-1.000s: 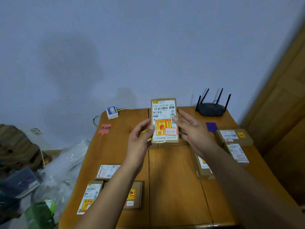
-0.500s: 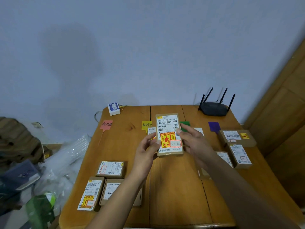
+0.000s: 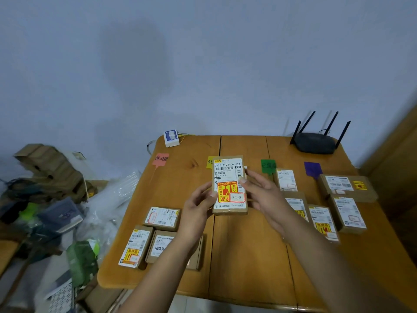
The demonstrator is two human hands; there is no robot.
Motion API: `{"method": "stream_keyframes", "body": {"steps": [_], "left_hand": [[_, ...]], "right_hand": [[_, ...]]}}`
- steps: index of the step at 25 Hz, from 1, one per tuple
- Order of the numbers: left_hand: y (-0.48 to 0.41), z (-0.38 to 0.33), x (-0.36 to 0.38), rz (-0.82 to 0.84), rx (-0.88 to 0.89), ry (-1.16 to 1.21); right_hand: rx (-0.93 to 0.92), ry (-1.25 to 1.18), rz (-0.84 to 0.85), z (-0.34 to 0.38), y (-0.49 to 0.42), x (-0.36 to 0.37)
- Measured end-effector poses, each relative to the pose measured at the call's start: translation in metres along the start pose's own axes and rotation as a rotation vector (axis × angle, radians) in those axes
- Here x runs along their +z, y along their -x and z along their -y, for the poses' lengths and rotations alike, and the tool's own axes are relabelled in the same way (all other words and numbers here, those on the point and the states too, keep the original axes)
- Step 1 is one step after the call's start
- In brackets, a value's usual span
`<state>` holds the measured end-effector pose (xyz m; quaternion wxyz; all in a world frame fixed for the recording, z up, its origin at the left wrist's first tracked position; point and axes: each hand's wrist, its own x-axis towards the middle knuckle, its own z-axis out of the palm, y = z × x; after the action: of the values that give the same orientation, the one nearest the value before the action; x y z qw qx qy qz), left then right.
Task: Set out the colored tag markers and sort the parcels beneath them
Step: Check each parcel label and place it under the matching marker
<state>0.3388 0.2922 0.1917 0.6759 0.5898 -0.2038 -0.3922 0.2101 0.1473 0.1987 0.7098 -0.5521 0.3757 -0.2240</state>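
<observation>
I hold a flat brown parcel (image 3: 229,184) with a white label and a red-and-yellow sticker above the middle of the wooden table (image 3: 248,256). My left hand (image 3: 198,204) grips its left edge and my right hand (image 3: 264,195) its right edge. Along the far side lie a pink tag (image 3: 160,159), a yellow tag (image 3: 209,161) partly hidden by the parcel, a green tag (image 3: 268,166) and a purple tag (image 3: 312,169). Three parcels (image 3: 162,218) lie at the near left. Several more parcels (image 3: 347,213) lie under the green and purple tags.
A black router (image 3: 316,143) with antennas stands at the far right corner. A small white-and-blue box (image 3: 171,137) sits at the far left corner. Plastic bags, cardboard and clutter (image 3: 56,211) pile up on the floor to the left. A wooden panel (image 3: 401,154) rises at right.
The parcel and both hands have come down from near the wall toward the table's middle. The view has tilted, so more of the table and its tags shows.
</observation>
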Motion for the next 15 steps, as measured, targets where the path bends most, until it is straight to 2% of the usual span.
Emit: {"method": "stream_keyframes", "body": {"steps": [7, 15], "left_hand": [[-0.024, -0.002, -0.036, -0.129, 0.035, -0.077], [-0.132, -0.001, -0.157, -0.214, 0.024, -0.352]], "right_hand": [[0.013, -0.005, 0.086, -0.01, -0.033, 0.039], [0.041, 0.105, -0.042, -0.059, -0.148, 0.17]]}}
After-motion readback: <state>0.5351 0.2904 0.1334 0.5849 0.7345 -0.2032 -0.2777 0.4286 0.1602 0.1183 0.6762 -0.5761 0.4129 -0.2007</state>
